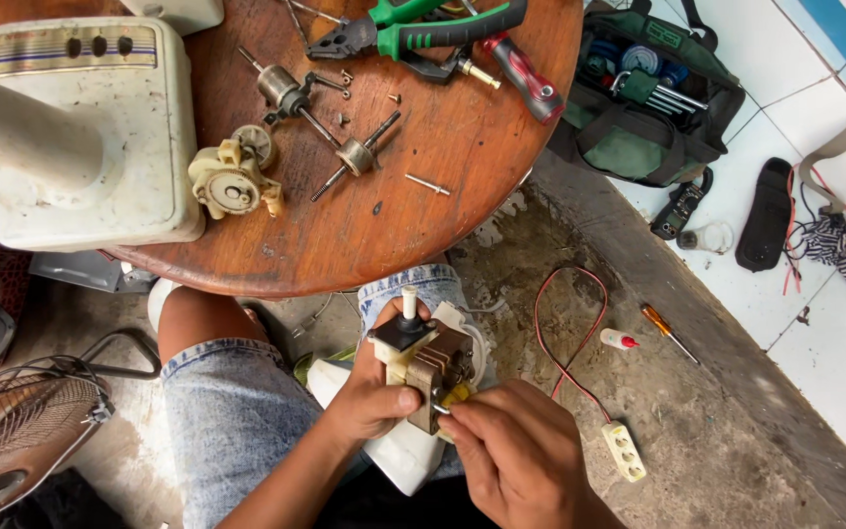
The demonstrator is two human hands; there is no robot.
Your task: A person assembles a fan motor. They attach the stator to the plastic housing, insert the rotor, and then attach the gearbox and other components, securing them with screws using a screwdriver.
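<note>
My left hand point(369, 397) grips a small fan motor point(428, 364) over my lap; the motor has a black top with a white shaft and a brown laminated core. My right hand point(511, 446) pinches at the motor's lower right side, where a yellow part and a small metal piece show. Beneath the motor lies a white plastic housing point(405, 460), partly hidden by both hands. My knees in denim shorts point(227, 411) are under them.
A round wooden table point(423, 196) carries a cream fan base point(100, 127), a gear part point(229, 181), shafts, screws, green-handled pliers point(423, 24) and a red screwdriver point(526, 73). A green tool bag point(653, 98), red wire, white socket strip point(625, 449), small bottle and fan grille point(12, 431) lie around.
</note>
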